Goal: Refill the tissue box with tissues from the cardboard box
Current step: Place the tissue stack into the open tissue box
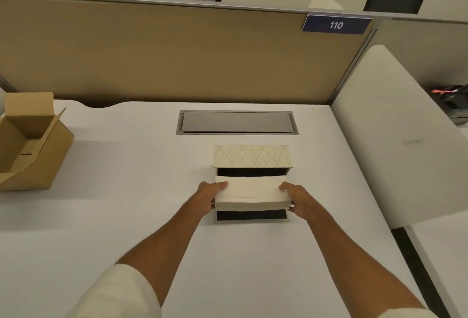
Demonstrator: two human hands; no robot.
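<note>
A cream tissue box (252, 156) with a leaf pattern lies open in the middle of the white desk, its dark inside showing beyond and in front of the stack. Over that opening I hold a white stack of tissues (250, 192) by its two ends. My left hand (209, 197) grips the left end and my right hand (297, 200) grips the right end. The brown cardboard box (30, 140) stands open at the desk's far left, and I see nothing inside it from here.
A grey cable hatch (236, 122) is set into the desk just behind the tissue box. A tan partition (152, 52) with a blue sign reading 110 closes the back. A white side panel (395, 128) borders the right edge.
</note>
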